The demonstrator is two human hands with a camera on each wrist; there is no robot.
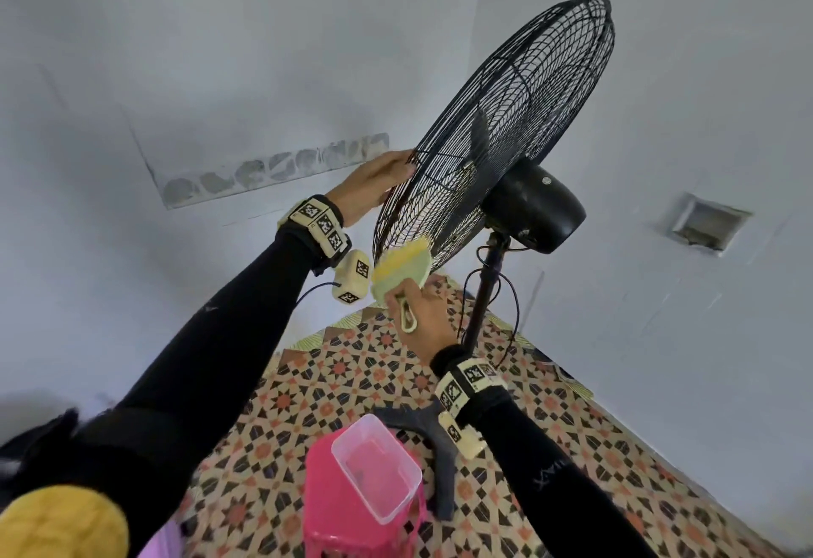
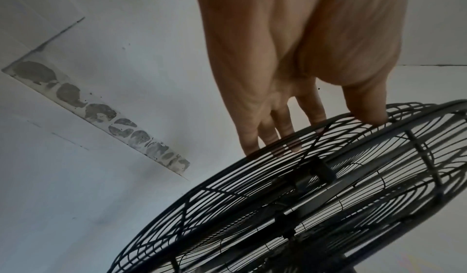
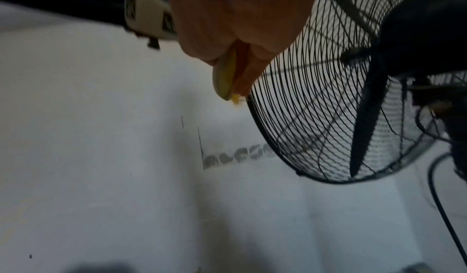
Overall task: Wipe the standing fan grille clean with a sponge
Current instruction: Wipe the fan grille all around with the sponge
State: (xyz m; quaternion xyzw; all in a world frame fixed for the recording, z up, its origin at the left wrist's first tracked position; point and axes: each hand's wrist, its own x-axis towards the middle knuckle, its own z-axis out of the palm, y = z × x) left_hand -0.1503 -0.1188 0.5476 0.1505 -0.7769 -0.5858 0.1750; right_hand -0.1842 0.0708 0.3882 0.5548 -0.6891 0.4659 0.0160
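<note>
Wiping step in hand: sponge (image 1: 401, 272) is gripped in right hand (image 1: 421, 309) fingers, pressed to grille (image 1: 497, 126) bottom edge. Grille rim is steadied under straight left hand (image 1: 374, 181) fingers (image 2: 364, 105); next, sponge likely to be dragged along the wires.

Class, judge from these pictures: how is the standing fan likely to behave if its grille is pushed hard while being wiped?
The fan looks top-heavy: a wide grille on a thin pole, so it may tip or sway. The left hand on the rim probably steadies it. The thin wires may flex slightly under the sponge.
</note>
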